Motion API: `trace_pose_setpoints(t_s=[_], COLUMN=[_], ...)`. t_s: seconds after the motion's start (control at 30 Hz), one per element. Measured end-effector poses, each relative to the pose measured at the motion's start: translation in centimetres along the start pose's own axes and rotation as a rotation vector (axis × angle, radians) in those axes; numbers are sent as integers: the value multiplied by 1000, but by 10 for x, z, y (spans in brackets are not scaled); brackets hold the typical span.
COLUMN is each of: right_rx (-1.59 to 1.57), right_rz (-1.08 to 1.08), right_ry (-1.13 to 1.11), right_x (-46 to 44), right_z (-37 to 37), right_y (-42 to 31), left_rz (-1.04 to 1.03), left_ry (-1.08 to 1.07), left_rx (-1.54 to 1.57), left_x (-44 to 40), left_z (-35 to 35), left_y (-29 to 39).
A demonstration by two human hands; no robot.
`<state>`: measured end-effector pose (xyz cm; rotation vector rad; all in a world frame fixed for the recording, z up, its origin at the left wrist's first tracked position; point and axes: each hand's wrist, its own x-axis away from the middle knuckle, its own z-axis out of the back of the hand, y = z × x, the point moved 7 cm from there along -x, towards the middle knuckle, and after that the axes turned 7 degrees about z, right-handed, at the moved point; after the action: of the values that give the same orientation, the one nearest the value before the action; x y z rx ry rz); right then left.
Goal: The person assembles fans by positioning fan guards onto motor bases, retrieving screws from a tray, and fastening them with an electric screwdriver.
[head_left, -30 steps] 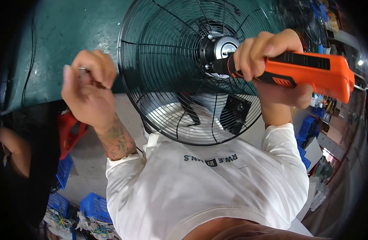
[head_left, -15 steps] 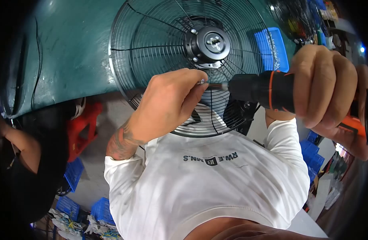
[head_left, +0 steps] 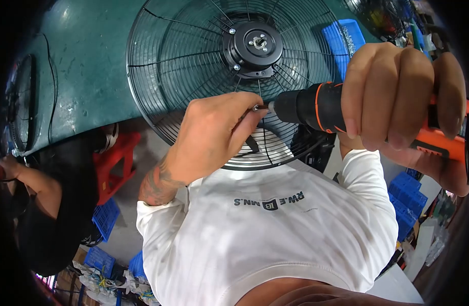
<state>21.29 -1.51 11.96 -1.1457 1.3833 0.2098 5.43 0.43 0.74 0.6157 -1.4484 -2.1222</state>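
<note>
My left hand is closed in a pinch around a small shiny screw, just in front of the fan grille. My right hand wraps around a black and orange power screwdriver that points left. Its bit reaches the screw at my left fingertips; whether they are fully engaged I cannot tell. Behind both hands is a round black wire fan grille, overhanging the edge of the green table. At its centre sits a black motor, with screws visible on the mounting plate around it.
A blue tray with small metal parts stands beyond the grille on the right. Another grille is on the table at the left, near another person's arm. Below are a red stool and blue crates.
The screwdriver has moved left, bringing its bit up to the screw in my left fingers. In view, the grille and motor sit slightly further left and higher.
</note>
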Motion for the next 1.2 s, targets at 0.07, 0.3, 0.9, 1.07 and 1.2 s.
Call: trace_pose_setpoints(t_s=[0.07, 0.3, 0.9, 1.07, 1.2], right_rx=[10, 456, 457, 532, 514], right_rz=[31, -297, -215, -326, -307], right_ry=[49, 59, 517, 190, 159], right_x=[4, 11, 50, 47, 51], right_z=[0, 14, 64, 55, 59], right_y=[-3, -27, -17, -3, 1], left_rz=[-13, -85, 324, 347, 354], left_ry=[13, 387, 690, 691, 684], left_rx=[-77, -456, 74, 175, 180], left_x=[1, 0, 9, 10, 9], left_z=[-1, 43, 111, 112, 113], left_y=[1, 9, -97, -101, -101])
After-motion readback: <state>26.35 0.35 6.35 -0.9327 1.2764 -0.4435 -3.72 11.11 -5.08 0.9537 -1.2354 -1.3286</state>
